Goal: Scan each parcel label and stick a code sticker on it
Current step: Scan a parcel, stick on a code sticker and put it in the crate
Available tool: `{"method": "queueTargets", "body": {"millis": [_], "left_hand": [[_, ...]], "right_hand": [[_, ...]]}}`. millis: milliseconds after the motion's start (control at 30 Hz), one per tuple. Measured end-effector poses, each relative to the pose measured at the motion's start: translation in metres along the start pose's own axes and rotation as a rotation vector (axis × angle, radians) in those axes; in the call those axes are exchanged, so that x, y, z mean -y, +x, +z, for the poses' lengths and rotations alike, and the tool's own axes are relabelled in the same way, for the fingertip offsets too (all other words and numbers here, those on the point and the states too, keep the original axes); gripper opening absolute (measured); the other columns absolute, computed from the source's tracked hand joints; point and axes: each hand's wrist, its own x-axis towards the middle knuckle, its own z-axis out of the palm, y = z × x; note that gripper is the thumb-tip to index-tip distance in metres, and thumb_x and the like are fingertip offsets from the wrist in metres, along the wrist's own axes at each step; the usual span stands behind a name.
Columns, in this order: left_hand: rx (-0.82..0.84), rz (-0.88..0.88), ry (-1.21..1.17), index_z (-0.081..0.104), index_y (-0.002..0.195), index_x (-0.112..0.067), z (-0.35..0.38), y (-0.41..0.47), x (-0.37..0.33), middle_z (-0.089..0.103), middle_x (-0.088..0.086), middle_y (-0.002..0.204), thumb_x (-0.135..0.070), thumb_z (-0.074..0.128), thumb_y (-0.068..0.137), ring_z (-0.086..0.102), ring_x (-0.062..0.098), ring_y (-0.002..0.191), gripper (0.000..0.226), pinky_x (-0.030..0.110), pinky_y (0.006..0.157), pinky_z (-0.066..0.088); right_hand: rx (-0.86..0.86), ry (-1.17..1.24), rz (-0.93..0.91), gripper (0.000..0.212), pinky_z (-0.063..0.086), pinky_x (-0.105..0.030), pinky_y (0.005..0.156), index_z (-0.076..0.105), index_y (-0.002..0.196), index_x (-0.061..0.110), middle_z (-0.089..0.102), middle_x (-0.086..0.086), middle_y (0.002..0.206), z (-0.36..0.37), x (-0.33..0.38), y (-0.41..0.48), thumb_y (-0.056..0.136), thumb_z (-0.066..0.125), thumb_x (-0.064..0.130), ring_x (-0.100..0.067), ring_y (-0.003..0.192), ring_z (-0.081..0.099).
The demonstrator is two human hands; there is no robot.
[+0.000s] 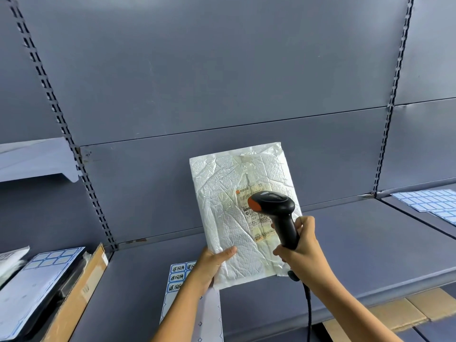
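At the far left, a sheet of blank blue-bordered stickers (47, 265) is seen lying on a stack of flat goods, with a brown cardboard piece (81, 287) beside it at the end of the grey shelf (345, 255). Further right, a second sticker sheet (176, 277) lies on the shelf; its blue-framed stickers carry handwritten Chinese characters, repeated from one sticker to the next and partly hidden by the left hand (212, 265). The grip of this hand is closed on the lower left corner of the parcel (229, 218), the thumb laid across its front. The parcel, a crinkled white padded mailer, is held tilted up in front of the shelf's back panel, above the written sheet. A printed shipping label (259, 230) with an orange logo is stuck on it; only digits resembling "007" can be made out. A black scanner (276, 208) with an orange tip is pointed at the label, and the grip of the right hand (299, 245) is closed round its handle, a black cable (308, 307) hanging below. At the far right, more blank sticker sheets (429, 201) lie on the neighbouring shelf, and flattened cardboard (399, 312) is seen on a lower level.
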Motion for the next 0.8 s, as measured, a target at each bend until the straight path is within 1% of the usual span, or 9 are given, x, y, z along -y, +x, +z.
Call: {"method": "queueTargets", "body": {"millis": [33,100,200,367,467,567,633,700,800], "left_hand": [[0.003,-0.001,-0.003,0.058,0.12,-0.01,0.0,0.0,0.0,0.07,0.011,0.112,-0.019,0.077,0.068,0.065,0.027,0.106,0.056,0.046,0.096,0.049],[0.004,0.001,-0.01,0.059,0.119,-0.01,0.0,0.001,0.0,0.07,0.011,0.112,-0.018,0.077,0.068,0.065,0.027,0.106,0.054,0.047,0.096,0.049],[-0.003,0.002,-0.019,0.06,0.116,-0.009,0.001,0.001,0.0,0.07,0.013,0.11,-0.014,0.08,0.071,0.066,0.029,0.104,0.049,0.048,0.095,0.049],[-0.013,0.002,-0.008,0.06,0.115,-0.009,0.001,0.001,-0.001,0.071,0.011,0.108,-0.014,0.073,0.07,0.067,0.027,0.103,0.047,0.046,0.094,0.05],[-0.009,0.007,-0.01,0.061,0.112,-0.011,0.002,0.0,-0.001,0.071,0.01,0.107,-0.014,0.072,0.07,0.067,0.026,0.102,0.043,0.043,0.092,0.051],[-0.009,0.005,-0.018,0.061,0.114,-0.009,0.002,0.001,-0.001,0.071,0.011,0.107,-0.014,0.076,0.071,0.067,0.026,0.102,0.046,0.042,0.089,0.052],[-0.009,0.005,-0.017,0.06,0.116,-0.008,0.001,0.002,0.0,0.071,0.011,0.109,-0.016,0.083,0.068,0.066,0.027,0.104,0.054,0.044,0.094,0.05],[-0.012,0.007,-0.033,0.06,0.116,-0.008,0.002,0.003,0.0,0.071,0.011,0.109,-0.014,0.083,0.068,0.066,0.026,0.105,0.053,0.045,0.097,0.048],[-0.03,0.001,-0.068,0.061,0.114,-0.005,0.003,0.002,0.0,0.071,0.011,0.106,-0.012,0.079,0.068,0.067,0.025,0.101,0.05,0.043,0.097,0.048]], "right_hand": [[-0.003,-0.01,0.003,0.052,0.044,-0.039,0.052,0.029,0.083,0.033,0.046,-0.02,0.094,0.001,0.0,0.0,0.072,0.065,-0.003,-0.045,0.076,0.05],[-0.002,-0.022,0.005,0.052,0.044,-0.038,0.051,0.029,0.082,0.034,0.045,-0.018,0.093,0.001,0.001,0.001,0.073,0.065,-0.003,-0.037,0.068,0.046],[0.007,-0.022,0.007,0.05,0.044,-0.039,0.053,0.028,0.085,0.03,0.045,-0.017,0.091,0.001,0.001,0.001,0.074,0.063,-0.004,-0.029,0.067,0.045],[0.021,-0.024,0.008,0.048,0.041,-0.036,0.053,0.028,0.085,0.026,0.042,-0.011,0.086,0.0,0.001,0.002,0.075,0.062,-0.006,-0.025,0.068,0.043],[0.019,-0.037,0.01,0.048,0.042,-0.038,0.054,0.029,0.086,0.026,0.044,-0.015,0.089,0.0,0.003,0.001,0.074,0.063,-0.005,-0.027,0.068,0.044],[0.014,-0.022,0.021,0.049,0.044,-0.038,0.054,0.029,0.087,0.025,0.045,-0.019,0.093,-0.001,0.004,0.0,0.074,0.065,-0.005,-0.028,0.069,0.045],[0.011,0.044,0.051,0.049,0.045,-0.038,0.05,0.028,0.088,0.023,0.047,-0.018,0.091,-0.003,0.007,-0.001,0.075,0.066,-0.006,-0.026,0.066,0.048],[-0.009,0.197,0.097,0.049,0.046,-0.035,0.047,0.03,0.091,0.023,0.051,-0.011,0.095,-0.006,0.01,-0.001,0.078,0.066,-0.007,-0.024,0.062,0.052],[-0.132,0.451,0.161,0.046,0.049,-0.035,0.045,0.031,0.101,0.019,0.059,-0.001,0.099,-0.015,0.01,0.009,0.082,0.064,-0.006,-0.023,0.063,0.058]]}}
